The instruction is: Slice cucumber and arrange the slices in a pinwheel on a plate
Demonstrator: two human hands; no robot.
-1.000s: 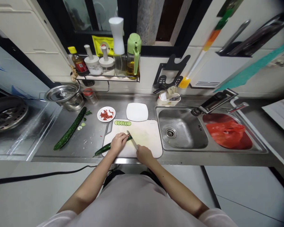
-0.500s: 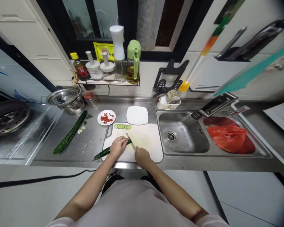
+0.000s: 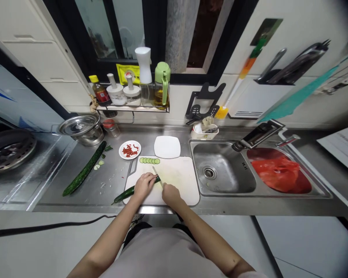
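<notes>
My left hand (image 3: pixel 144 185) is closed over a dark green cucumber (image 3: pixel 124 195), pressing it down on the white cutting board (image 3: pixel 179 181). The cucumber's stem end sticks out past the board's left edge, and its other end shows just beyond my fingers. A knife (image 3: pixel 157 174) is gripped by its handle in my right hand (image 3: pixel 171 194), the blade against that right end. Several round cucumber slices (image 3: pixel 149 160) lie in an overlapping row near the board's far left corner. My right hand hides the knife handle.
Behind the board stand a plate of chopped red pieces (image 3: pixel 130 150) and a white square plate (image 3: pixel 167 147). Another cucumber (image 3: pixel 85 170) and garlic cloves (image 3: pixel 99 166) lie left. A sink (image 3: pixel 224 193) adjoins on the right; a lidded pot (image 3: pixel 82 129) stands back left.
The whole view has shifted, with the counter slightly lower in the picture. Both hands keep their holds on the cucumber and knife; the row of slices looks the same.
</notes>
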